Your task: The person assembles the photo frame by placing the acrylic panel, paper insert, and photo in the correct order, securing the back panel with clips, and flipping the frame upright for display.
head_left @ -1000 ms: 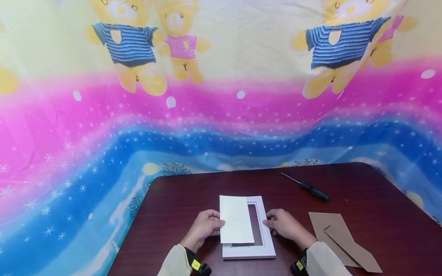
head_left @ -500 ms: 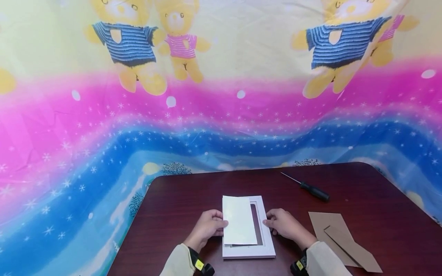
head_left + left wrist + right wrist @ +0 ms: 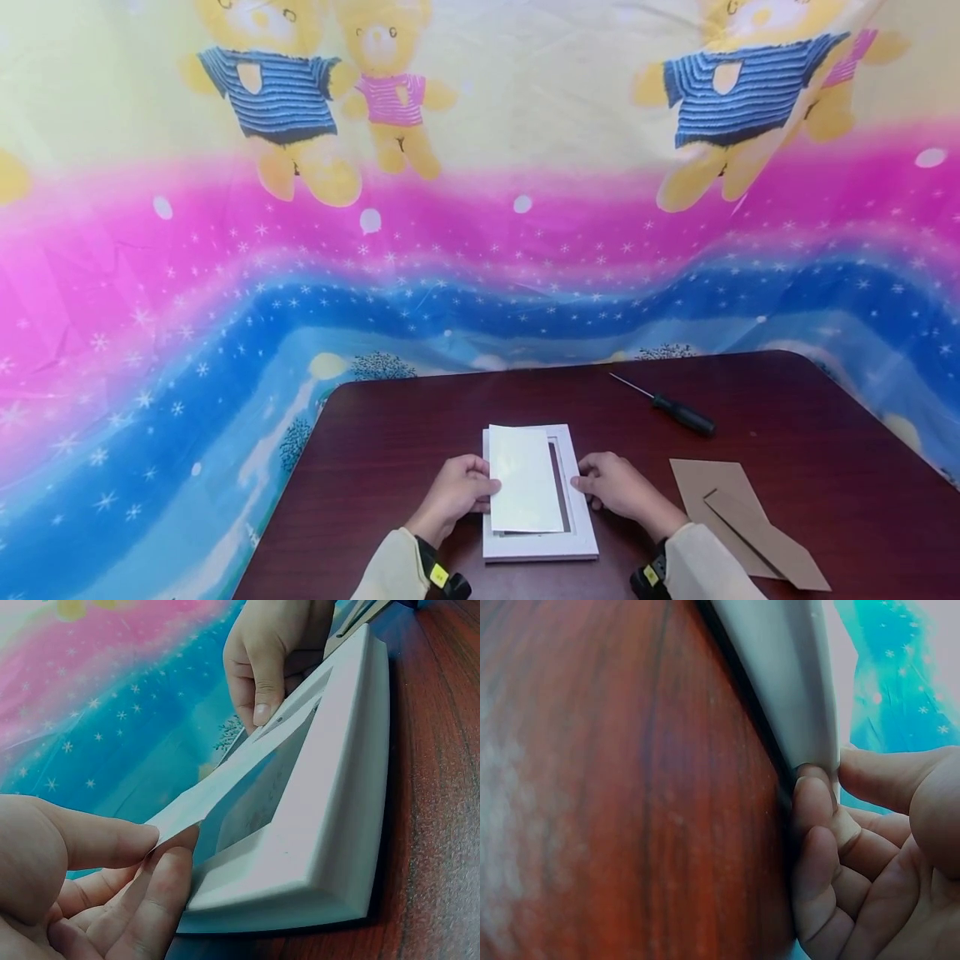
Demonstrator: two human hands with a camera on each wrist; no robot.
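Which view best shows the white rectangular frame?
The head view: the white frame shows nearly its whole outline, partly under a white rectangular sheet. The left wrist view shows it obliquely; the right wrist view, mostly one side.

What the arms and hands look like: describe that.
The left hand and right hand are bare, without gloves. The sleeves are cream, reaching down to black wrist devices, each marked with a yellow label whose marking is too small to read.
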